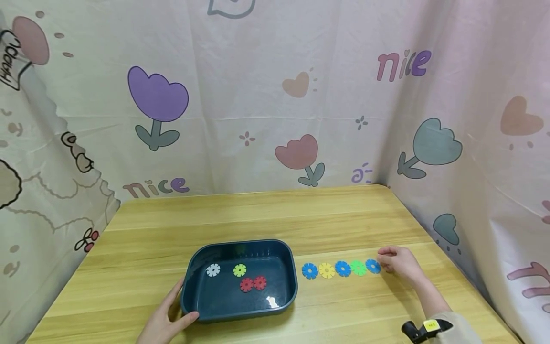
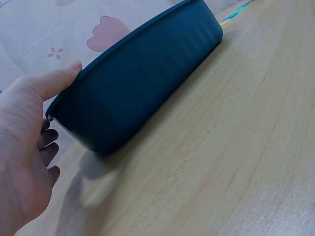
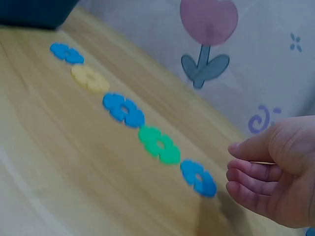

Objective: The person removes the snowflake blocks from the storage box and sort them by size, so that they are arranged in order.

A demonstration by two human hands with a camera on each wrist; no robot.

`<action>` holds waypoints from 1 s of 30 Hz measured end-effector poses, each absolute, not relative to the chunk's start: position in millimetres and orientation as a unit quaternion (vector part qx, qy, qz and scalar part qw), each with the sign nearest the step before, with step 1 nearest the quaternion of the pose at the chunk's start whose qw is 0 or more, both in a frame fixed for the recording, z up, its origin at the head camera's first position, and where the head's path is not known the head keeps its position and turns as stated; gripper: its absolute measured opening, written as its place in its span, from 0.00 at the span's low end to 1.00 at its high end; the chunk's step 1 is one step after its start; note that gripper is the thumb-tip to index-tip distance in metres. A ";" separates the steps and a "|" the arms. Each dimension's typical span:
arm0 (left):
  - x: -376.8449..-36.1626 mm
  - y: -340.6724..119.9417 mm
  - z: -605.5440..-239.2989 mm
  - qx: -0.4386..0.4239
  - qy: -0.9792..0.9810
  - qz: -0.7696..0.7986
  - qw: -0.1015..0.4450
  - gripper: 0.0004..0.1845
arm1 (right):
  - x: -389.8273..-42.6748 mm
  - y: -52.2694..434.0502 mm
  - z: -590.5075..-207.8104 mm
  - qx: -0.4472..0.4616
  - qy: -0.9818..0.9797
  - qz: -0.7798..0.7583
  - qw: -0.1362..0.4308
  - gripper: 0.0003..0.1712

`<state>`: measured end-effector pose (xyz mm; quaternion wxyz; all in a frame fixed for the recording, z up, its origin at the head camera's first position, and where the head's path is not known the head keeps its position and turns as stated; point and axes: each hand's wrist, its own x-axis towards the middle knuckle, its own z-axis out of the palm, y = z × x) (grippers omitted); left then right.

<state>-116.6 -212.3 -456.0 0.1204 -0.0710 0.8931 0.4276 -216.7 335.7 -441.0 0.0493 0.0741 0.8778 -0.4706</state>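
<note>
A dark teal plastic tray (image 1: 240, 313) stands on the table, and my left hand (image 1: 165, 317) holds its near left corner. In the left wrist view the thumb (image 2: 61, 78) lies at the tray's rim, the other fingers bent along its side. Right of the tray runs a row of notched plastic snowflake discs: a blue disc (image 1: 309, 271), a yellow disc (image 1: 326, 270), a second blue disc (image 1: 343, 268), a green disc (image 1: 358, 268) and a last blue disc (image 3: 198, 178). Just beyond that last disc hovers my right hand (image 1: 400, 263), loosely bent, nothing between thumb and fingers.
Inside the tray lie a white disc (image 1: 213, 270), a yellow-green disc (image 1: 239, 270) and two red discs (image 1: 253, 284). A printed curtain (image 1: 240, 95) hangs behind the wooden table (image 1: 215, 215) and along both sides. A black strap device (image 1: 425, 330) sits on the right wrist.
</note>
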 end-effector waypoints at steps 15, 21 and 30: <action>-114.7 -208.8 -453.1 -0.074 0.897 0.419 0.118 0.49 | -233.5 286.0 -402.9 -0.027 0.867 -0.496 0.050 0.22; -115.0 -207.8 -453.1 -0.075 0.896 0.421 0.120 0.50 | -241.9 257.2 -392.1 -0.090 0.853 -0.511 0.059 0.20; -113.2 -210.7 -453.9 -0.063 0.893 0.432 0.109 0.49 | -244.6 203.1 -377.6 -0.128 0.836 -0.526 0.092 0.16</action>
